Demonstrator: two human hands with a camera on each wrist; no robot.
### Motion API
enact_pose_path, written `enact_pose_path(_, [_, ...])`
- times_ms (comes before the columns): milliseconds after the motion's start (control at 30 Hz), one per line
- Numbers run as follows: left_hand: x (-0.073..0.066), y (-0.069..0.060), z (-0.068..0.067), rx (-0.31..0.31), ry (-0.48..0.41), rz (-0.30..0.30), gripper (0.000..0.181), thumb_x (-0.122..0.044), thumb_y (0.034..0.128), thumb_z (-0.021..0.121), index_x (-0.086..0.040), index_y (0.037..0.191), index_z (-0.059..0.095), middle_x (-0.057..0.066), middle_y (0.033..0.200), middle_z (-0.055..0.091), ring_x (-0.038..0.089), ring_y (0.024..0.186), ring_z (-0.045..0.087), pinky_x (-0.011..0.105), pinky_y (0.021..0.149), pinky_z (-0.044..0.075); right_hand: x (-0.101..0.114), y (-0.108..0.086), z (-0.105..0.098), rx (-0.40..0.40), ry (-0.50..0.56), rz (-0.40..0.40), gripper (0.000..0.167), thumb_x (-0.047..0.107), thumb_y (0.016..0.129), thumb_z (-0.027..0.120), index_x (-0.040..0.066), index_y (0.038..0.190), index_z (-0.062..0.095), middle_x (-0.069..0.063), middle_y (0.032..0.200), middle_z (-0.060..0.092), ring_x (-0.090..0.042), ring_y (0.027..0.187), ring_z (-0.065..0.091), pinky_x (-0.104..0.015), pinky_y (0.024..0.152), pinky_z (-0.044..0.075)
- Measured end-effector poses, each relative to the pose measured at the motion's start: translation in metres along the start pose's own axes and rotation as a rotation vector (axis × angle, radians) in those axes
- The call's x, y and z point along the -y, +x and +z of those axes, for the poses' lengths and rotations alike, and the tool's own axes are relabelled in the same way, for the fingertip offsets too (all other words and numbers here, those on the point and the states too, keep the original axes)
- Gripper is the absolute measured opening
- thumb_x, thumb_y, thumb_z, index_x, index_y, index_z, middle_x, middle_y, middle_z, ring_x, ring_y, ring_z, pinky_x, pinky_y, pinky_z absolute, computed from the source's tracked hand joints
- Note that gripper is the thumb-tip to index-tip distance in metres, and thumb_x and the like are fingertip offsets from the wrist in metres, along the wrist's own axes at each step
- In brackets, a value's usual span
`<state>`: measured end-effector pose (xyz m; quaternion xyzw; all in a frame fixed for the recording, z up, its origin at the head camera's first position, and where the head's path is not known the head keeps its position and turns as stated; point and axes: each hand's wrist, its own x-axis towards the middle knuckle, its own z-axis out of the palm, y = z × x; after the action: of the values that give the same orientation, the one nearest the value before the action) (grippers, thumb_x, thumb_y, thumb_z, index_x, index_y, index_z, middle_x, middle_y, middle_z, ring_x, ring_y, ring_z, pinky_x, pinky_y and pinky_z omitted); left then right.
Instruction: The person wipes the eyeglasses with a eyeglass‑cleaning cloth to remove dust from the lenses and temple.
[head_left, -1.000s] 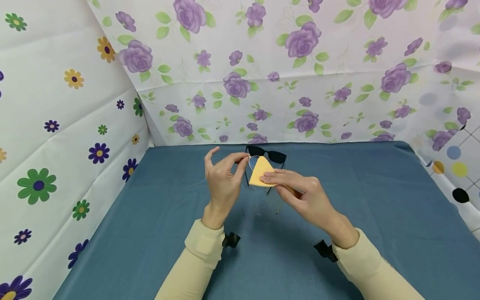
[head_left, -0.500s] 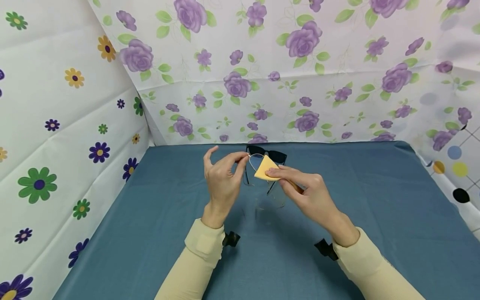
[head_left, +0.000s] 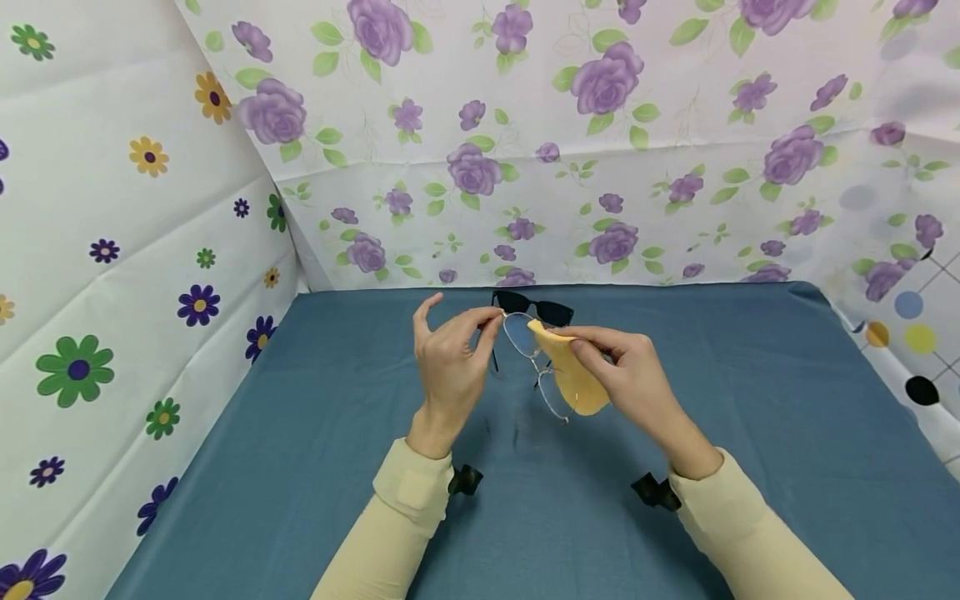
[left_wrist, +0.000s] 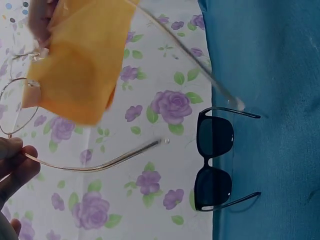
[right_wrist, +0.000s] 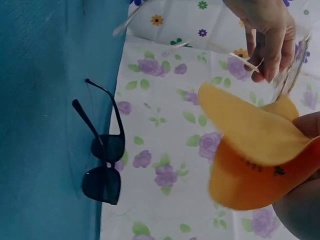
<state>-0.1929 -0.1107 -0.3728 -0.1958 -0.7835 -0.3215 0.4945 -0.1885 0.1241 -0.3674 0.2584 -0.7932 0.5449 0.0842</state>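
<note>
My left hand pinches a pair of thin wire-framed eyeglasses at one outer end of the frame, near a hinge. The clear lenses slant down to the right, and the temples point away in the left wrist view. My right hand pinches a yellow cleaning cloth between thumb and fingers. The cloth hangs partly unfolded beside and behind the lower lens; whether it touches the glass I cannot tell. Dark printing shows on the cloth in the right wrist view.
Black sunglasses lie with temples unfolded on the blue tablecloth, near its back edge, just beyond the hands. A floral sheet hangs behind the table, and another flowered sheet stands along the left.
The cloth has come off the upper lens and moved right, dropping from a folded wedge into a hanging flap. Both lenses now show. The left hand has shifted only slightly.
</note>
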Motion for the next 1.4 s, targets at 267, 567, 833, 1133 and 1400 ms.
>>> enact_pose_path(267, [0.002, 0.001, 0.001, 0.001, -0.001, -0.025, 0.009, -0.013, 0.0981, 0.075, -0.006, 0.099, 0.081, 0.007, 0.085, 0.078, 0.018, 0.068, 0.072, 0.056, 0.116, 0.035, -0.007, 0.007, -0.010, 0.006, 0.020, 0.149, 0.028, 0.024, 0.106, 0.065, 0.008, 0.125, 0.077, -0.016, 0.107, 0.076, -0.022, 0.064, 0.063, -0.028, 0.050, 0.051])
enact_pose_path(567, [0.003, 0.001, 0.000, -0.004, -0.047, -0.059, 0.011, -0.014, 0.0990, 0.074, -0.005, 0.099, 0.079, 0.008, 0.085, 0.078, 0.019, 0.070, 0.071, 0.053, 0.117, 0.033, -0.005, 0.010, -0.018, 0.059, 0.146, 0.303, 0.036, 0.030, 0.105, 0.066, 0.005, 0.129, 0.073, -0.018, 0.113, 0.074, -0.022, 0.082, 0.073, -0.036, 0.065, 0.062])
enact_pose_path(833, [0.005, 0.001, -0.001, -0.012, -0.040, -0.083, 0.010, -0.014, 0.0994, 0.074, -0.005, 0.100, 0.079, 0.007, 0.085, 0.078, 0.020, 0.074, 0.071, 0.053, 0.116, 0.035, 0.001, 0.010, -0.021, 0.003, 0.211, 0.322, 0.038, 0.028, 0.104, 0.067, 0.000, 0.129, 0.072, -0.011, 0.106, 0.074, -0.021, 0.081, 0.072, -0.037, 0.064, 0.062])
enact_pose_path(1133, [0.008, 0.002, -0.004, -0.056, -0.008, -0.134, 0.009, -0.013, 0.0988, 0.074, -0.005, 0.101, 0.079, 0.007, 0.086, 0.078, 0.020, 0.074, 0.072, 0.054, 0.116, 0.034, 0.015, 0.005, -0.020, 0.018, 0.264, 0.329, 0.036, 0.028, 0.105, 0.066, 0.000, 0.128, 0.067, -0.012, 0.102, 0.072, -0.024, 0.082, 0.072, -0.041, 0.062, 0.062])
enact_pose_path(1400, [0.010, 0.002, -0.005, -0.076, 0.004, -0.161, 0.009, -0.012, 0.0988, 0.074, -0.005, 0.101, 0.079, 0.007, 0.087, 0.078, 0.020, 0.074, 0.072, 0.054, 0.117, 0.032, 0.015, 0.005, -0.016, 0.068, 0.355, 0.354, 0.031, 0.024, 0.107, 0.063, -0.001, 0.125, 0.065, -0.015, 0.105, 0.069, -0.027, 0.083, 0.073, -0.042, 0.062, 0.063])
